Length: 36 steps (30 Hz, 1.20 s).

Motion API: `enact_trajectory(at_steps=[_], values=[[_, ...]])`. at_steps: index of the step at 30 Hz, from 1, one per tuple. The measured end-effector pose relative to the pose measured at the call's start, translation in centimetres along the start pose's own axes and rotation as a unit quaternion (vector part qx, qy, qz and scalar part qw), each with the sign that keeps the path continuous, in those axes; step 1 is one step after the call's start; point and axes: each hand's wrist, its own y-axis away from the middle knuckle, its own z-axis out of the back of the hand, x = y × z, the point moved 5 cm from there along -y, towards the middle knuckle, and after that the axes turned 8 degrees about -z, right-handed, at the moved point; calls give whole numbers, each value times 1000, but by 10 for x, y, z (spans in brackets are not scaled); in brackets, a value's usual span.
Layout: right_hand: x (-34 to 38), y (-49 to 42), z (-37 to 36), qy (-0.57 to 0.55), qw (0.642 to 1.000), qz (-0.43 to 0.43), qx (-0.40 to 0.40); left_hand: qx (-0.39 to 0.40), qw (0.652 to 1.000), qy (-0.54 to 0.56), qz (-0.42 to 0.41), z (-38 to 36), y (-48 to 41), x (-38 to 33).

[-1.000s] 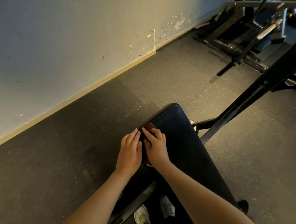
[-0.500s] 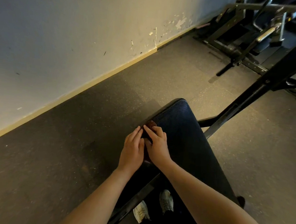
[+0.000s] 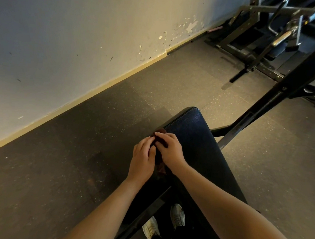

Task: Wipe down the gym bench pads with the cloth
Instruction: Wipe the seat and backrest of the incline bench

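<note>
A dark blue bench pad (image 3: pixel 197 150) runs from the bottom of the view up to its rounded far end. A small reddish-brown cloth (image 3: pixel 161 132) lies over the pad's left edge and is mostly hidden under both hands. My left hand (image 3: pixel 142 160) lies with fairly straight fingers against the cloth on the side of the pad. From the top of the pad, my right hand (image 3: pixel 169 151) grips the cloth with bent fingers. The fingertips of the two hands touch.
A scuffed wall (image 3: pixel 65 50) with a pale skirting runs along the left, and dark rubber flooring (image 3: pixel 49 177) lies beside the bench. A black slanted frame bar (image 3: pixel 274 96) crosses on the right. Gym machines (image 3: pixel 267 33) stand at the back right. My shoes (image 3: pixel 177 215) show under the bench.
Both hands stay together on the cloth and have crept slightly toward the pad's far end. The view has shifted a little.
</note>
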Motion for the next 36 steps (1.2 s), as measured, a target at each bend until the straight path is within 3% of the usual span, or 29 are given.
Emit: enact_trajectory(at_steps=[4, 6, 10, 13, 15, 20, 22, 28, 36], values=[[13, -16, 24, -162, 986, -42, -2, 34, 997, 58, -28, -10, -22, -18], [16, -21, 29, -183, 981, -57, 10, 32, 996, 70, -35, -16, -40, -28], [8, -42, 58, -113, 993, -42, 3, 9, 998, 18, -59, -25, -75, -43], [3, -68, 88, -4, 996, 1, -84, -38, 997, 0, -67, -33, -106, -55], [1, -82, 102, -14, 993, -17, -117, -44, 997, -9, -66, -44, -130, -63], [-10, -101, 113, -42, 991, -34, -125, 99, 985, -116, -87, -91, -176, -71], [-12, -101, 115, -35, 990, -27, -137, 103, 977, -159, -94, -95, -181, -65], [-8, -96, 107, 31, 992, -11, -122, 31, 985, -155, -73, -72, -154, -43], [-23, -107, 118, 13, 989, -47, -137, 41, 991, -103, -69, -89, -175, -59]])
